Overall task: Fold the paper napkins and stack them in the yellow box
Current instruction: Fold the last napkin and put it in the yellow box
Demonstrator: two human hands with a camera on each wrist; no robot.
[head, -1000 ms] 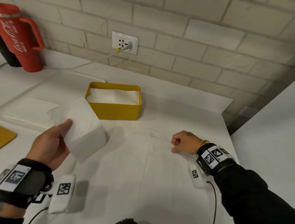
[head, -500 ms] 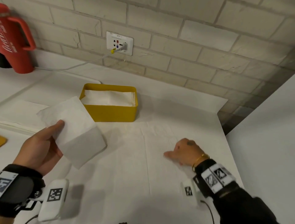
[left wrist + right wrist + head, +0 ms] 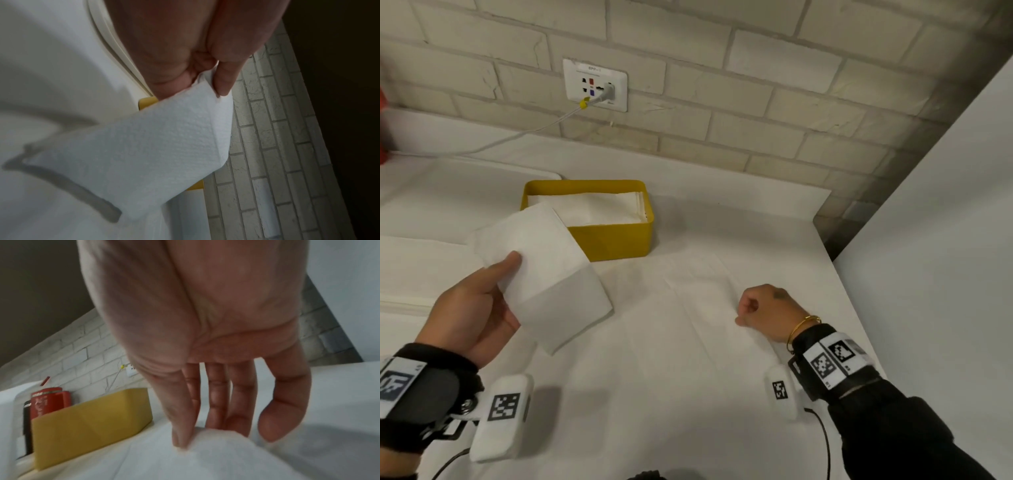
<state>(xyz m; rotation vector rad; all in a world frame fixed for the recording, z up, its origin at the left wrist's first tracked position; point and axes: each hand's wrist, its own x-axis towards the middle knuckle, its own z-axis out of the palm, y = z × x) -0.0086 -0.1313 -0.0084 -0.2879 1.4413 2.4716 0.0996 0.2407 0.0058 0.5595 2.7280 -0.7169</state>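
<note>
My left hand (image 3: 476, 305): thumb pinching a folded napkin (image 3: 544, 270), held up just before the yellow box (image 3: 616, 236).
My right hand (image 3: 767, 311): fingers pinching up the flat napkin (image 3: 688, 325) on the table.

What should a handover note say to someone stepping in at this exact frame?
Left hand: pinches a folded napkin in the air, in front of the yellow box, not yet over it.
Right hand: curled, pinching up an unfolded napkin lying flat on the table; the right wrist view shows the grip.
Done: folded napkins already stacked in the box.
Left: place the held napkin on the stack, then fold the flat one. More paper lies at left.
</note>
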